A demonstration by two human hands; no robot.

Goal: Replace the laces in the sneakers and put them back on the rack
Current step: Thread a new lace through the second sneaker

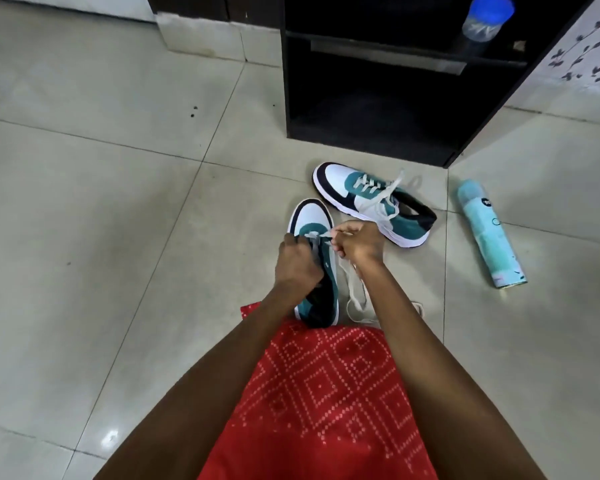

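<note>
While both hands work at the near sneaker [312, 216], which stands toe-away on the tiled floor [118, 202], the chief risk is judged to be the lace [361, 296] slipping from the pinch or pulling back out of an eyelet. Most of its length lies slack in loops on the floor to the shoe's right. Left hand [298, 263]: fingers curled over the eyelet row, gripping the upper; whether they also hold a lace end cannot be told. Right hand [357, 244]: fingers curled, pinching the lace just right of the eyelets. Far sneaker [374, 206], laced with loose ends, lies near the black rack [361, 143]; a spray can [489, 233] lies right of it.
</note>
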